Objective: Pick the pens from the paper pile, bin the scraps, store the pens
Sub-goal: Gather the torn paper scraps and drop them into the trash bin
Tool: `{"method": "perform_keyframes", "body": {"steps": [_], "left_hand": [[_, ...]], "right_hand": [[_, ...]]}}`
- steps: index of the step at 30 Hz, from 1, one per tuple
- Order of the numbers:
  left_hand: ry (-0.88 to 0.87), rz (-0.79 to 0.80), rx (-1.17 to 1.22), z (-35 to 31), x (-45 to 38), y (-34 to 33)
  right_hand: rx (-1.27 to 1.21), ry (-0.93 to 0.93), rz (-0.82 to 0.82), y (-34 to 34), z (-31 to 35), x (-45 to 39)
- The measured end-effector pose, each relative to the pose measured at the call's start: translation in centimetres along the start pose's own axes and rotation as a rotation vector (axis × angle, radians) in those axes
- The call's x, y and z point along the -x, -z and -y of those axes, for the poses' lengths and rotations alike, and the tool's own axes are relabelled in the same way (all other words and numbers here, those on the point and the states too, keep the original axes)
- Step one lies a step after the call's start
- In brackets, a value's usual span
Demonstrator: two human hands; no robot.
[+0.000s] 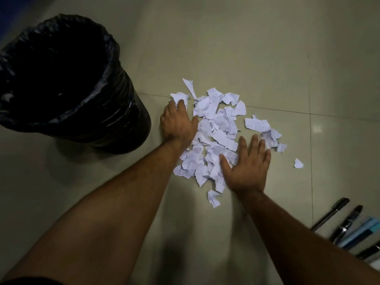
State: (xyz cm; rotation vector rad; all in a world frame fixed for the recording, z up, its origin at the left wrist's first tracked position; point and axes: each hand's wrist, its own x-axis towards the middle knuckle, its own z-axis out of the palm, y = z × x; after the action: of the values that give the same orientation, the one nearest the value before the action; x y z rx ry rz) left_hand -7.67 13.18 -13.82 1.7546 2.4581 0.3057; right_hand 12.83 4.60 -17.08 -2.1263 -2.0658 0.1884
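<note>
Both forearms are stretched forward and down over the tiled floor (pixel 257 48), and the hands are set well apart on either side of the paper scraps (pixel 218 132). The left hand (pixel 178 122) is laid at the pile's left edge, fingers loosely bent over a scrap, nothing gripped. The right hand (pixel 247 167) is laid flat at the pile's near right edge, fingers straight and spread, thumb touching the paper. Between the two hands the pile is heaped; a few loose scraps are scattered just beyond the right fingertips, and one stray scrap (pixel 298 163) is seen further right. The bin (pixel 86 112), lined with a black bag, stands just left of the left hand. The pens (pixel 349 225) are laid side by side on the floor, right of the right forearm. Bare floor is seen beyond the pile.
</note>
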Motion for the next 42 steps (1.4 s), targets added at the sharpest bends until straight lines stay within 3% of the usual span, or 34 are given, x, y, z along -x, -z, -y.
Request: {"method": "perform_keyframes", "body": {"steps": [3, 5, 8, 10, 12, 14, 17, 19, 22, 26, 28, 30, 32, 37, 42], "left_hand": [[0.107, 0.163, 0.082, 0.0, -1.3, -0.8], [-0.021, 0.202, 0.061, -0.7, -0.3, -1.4], [-0.284, 0.004, 0.156, -1.7, 1.9, -1.8], [-0.268, -0.144, 0.217, -2.2, 1.1, -1.9], [-0.169, -0.190, 0.244, -3.0, -0.9, -1.5], [-0.114, -0.109, 0.195, -4.0, -3.7, -1.4], [-0.087, 0.142, 0.090, -4.8, -6.6, -1.9], [-0.138, 0.183, 0.035, -5.0, -6.5, -2.1], [-0.267, 0.073, -0.014, -5.6, -3.1, -1.9], [-0.251, -0.091, 0.076, -7.2, -1.9, -1.3], [-0.405, -0.018, -0.003, -8.2, -2.6, -1.6], [-0.643, 0.164, -0.105, -9.2, -3.0, -2.1], [-0.752, 0.311, -0.183, -9.5, -3.0, -2.4], [-0.655, 0.253, -0.141, -6.3, 1.3, -1.7], [-0.583, 0.098, -0.062, -2.6, 5.8, -0.5]], "right_hand": [[-0.002, -0.006, 0.009, 0.2, 0.0, 0.1], [0.000, -0.010, 0.019, 0.3, 0.1, 0.1], [0.007, -0.020, 0.030, 0.5, 0.1, 0.0], [0.006, -0.023, 0.038, 0.6, 0.2, -0.1], [0.007, -0.023, 0.046, 0.6, 0.1, -0.1], [0.009, -0.028, 0.051, 0.6, 0.1, -0.2], [0.001, -0.030, 0.063, 0.7, 0.2, -0.2], [-0.003, -0.037, 0.070, 0.9, 0.1, -0.3], [-0.017, -0.037, 0.054, 0.7, 0.1, -0.3], [-0.010, -0.032, 0.045, 0.7, 0.0, -0.2], [-0.016, -0.023, 0.020, 0.5, -0.1, -0.2], [-0.042, -0.019, -0.023, 0.2, -0.3, -0.2], [-0.083, -0.010, -0.072, 0.0, -0.5, -0.1], [-0.207, 0.021, -0.193, -0.1, -0.9, 0.1], [-0.232, 0.022, -0.200, 0.1, -0.8, 0.3]]}}
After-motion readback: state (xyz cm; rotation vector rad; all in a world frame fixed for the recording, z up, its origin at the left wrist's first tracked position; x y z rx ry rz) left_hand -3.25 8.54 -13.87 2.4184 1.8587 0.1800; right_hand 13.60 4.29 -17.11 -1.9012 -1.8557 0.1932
